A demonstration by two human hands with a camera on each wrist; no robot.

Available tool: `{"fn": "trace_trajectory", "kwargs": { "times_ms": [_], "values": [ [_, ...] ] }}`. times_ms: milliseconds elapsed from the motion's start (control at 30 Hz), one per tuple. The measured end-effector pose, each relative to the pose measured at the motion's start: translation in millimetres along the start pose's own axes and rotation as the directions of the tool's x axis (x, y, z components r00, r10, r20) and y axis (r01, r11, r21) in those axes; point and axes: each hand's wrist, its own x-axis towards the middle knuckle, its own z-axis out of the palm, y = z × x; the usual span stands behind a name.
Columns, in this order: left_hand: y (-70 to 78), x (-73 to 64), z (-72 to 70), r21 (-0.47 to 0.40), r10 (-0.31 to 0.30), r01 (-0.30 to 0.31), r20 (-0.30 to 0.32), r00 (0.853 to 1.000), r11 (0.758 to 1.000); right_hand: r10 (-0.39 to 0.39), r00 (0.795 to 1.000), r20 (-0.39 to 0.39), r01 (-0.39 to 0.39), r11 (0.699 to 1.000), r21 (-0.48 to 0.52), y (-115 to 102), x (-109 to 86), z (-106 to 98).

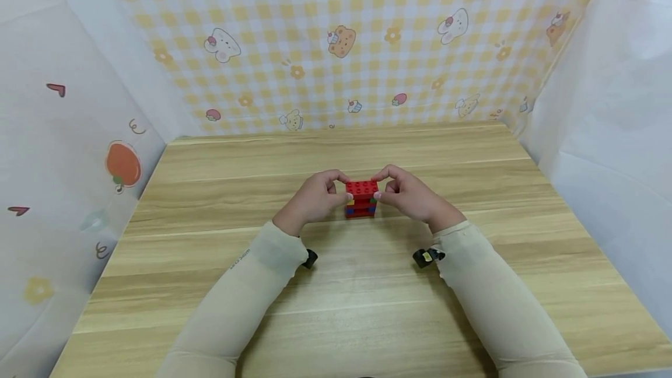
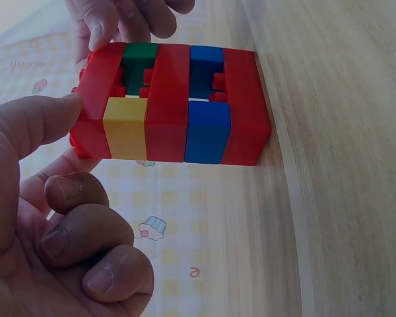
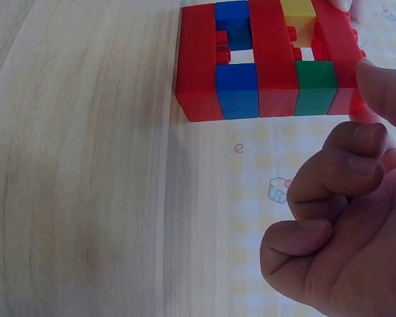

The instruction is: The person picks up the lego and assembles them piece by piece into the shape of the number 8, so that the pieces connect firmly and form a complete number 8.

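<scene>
A small tower of toy building bricks stands upright on the table, mid-way across in the head view. Its top red brick [image 1: 361, 189] shows studs upward. Thumb and forefinger of my left hand [image 1: 317, 196] pinch that brick's left end; my right hand [image 1: 411, 194] pinches its right end the same way. Under it, a yellow brick [image 2: 125, 129] sits at the left and a green brick [image 3: 315, 88] at the right. A middle red brick [image 2: 167, 105] follows, then two blue bricks [image 2: 208, 132] with a gap between them, and a bottom red brick [image 2: 245, 109].
The wood-grain table [image 1: 362, 319] reaches back to a yellow checked cloth [image 1: 367, 74] with cartoon prints. White cloth hangs at both sides. Black wrist cameras [image 1: 422, 258] sit under the sleeves, just above the tabletop.
</scene>
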Motion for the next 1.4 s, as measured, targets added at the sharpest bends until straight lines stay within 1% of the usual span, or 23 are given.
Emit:
{"fn": "trace_trajectory", "kwargs": {
  "times_ms": [233,467,600,800,1067,1167,1233,1333,1400],
  "values": [
    [1.8,1.6,0.6,0.005,0.002,-0.002,0.009,1.000,1.000,-0.009,1.000,-0.021,0.009,1.000,0.002,0,-3.1,-1],
    [3.3,1.6,-1.9,0.014,-0.015,0.015,0.007,1.000,1.000,-0.062,0.997,-0.047,0.062,0.998,-0.013,1,-1.1,0],
    [4.6,2.8,-4.4,0.029,-0.025,0.024,0.010,1.000,0.999,-0.077,0.995,-0.063,0.076,0.997,-0.027,2,2.3,0],
    [5.5,8.9,-7.3,0.061,-0.036,0.036,0.001,0.999,0.997,-0.080,0.991,-0.104,0.073,0.995,-0.068,3,6.9,1],
    [4.6,18.8,-11.0,0.064,-0.048,0.049,-0.003,0.999,0.997,-0.103,0.980,-0.167,0.081,0.987,-0.138,6,11.6,3],
    [3.4,23.9,-11.5,0.051,-0.046,0.046,0.000,0.999,0.998,-0.116,0.977,-0.179,0.082,0.979,-0.187,8,10.9,2],
    [2.2,27.2,-11.5,0.035,-0.054,0.054,-0.002,0.999,0.998,-0.132,0.975,-0.177,0.087,0.966,-0.245,9,10.0,1],
    [-0.3,30.9,-11.5,0.018,-0.075,0.075,-0.007,0.997,0.997,-0.150,0.977,-0.154,0.090,0.935,-0.343,9,9.2,1],
    [-2.4,33.3,-11.1,0.010,-0.090,0.090,-0.010,0.996,0.996,-0.143,0.981,-0.129,0.080,0.912,-0.402,9,8.9,0]
  ]
}}
